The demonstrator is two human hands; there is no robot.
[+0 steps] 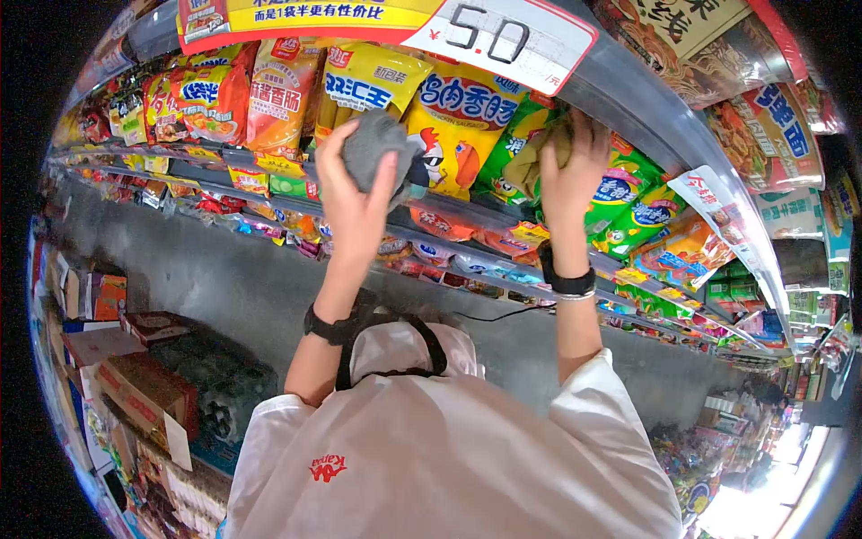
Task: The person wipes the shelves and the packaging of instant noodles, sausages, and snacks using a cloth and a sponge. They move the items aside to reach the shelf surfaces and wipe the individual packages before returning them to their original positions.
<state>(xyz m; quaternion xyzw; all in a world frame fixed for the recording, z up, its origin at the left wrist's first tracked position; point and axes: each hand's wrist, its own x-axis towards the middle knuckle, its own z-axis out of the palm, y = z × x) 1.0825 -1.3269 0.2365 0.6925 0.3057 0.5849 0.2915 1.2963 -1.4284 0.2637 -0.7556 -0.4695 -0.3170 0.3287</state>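
My left hand (355, 193) is closed around a bunched grey cloth (377, 154), held in front of the yellow sausage bags (371, 79) on the shelf. To the right, my right hand (575, 166) grips a brownish-olive cloth or glove-like item (530, 164), whose exact kind I cannot make out. It is against the green snack bags (620, 193). Between my hands stands a yellow chicken sausage bag (460, 121). Both hands are at the upper shelf's front edge (485, 216).
Above hangs a price sign (503, 40) reading 5.0. Packaged noodles (763, 135) fill the upper right. A lower shelf row of small packets (431, 251) runs beneath. Cardboard boxes (139, 386) are stacked at the lower left. A thin black cable (503, 316) crosses behind my forearms.
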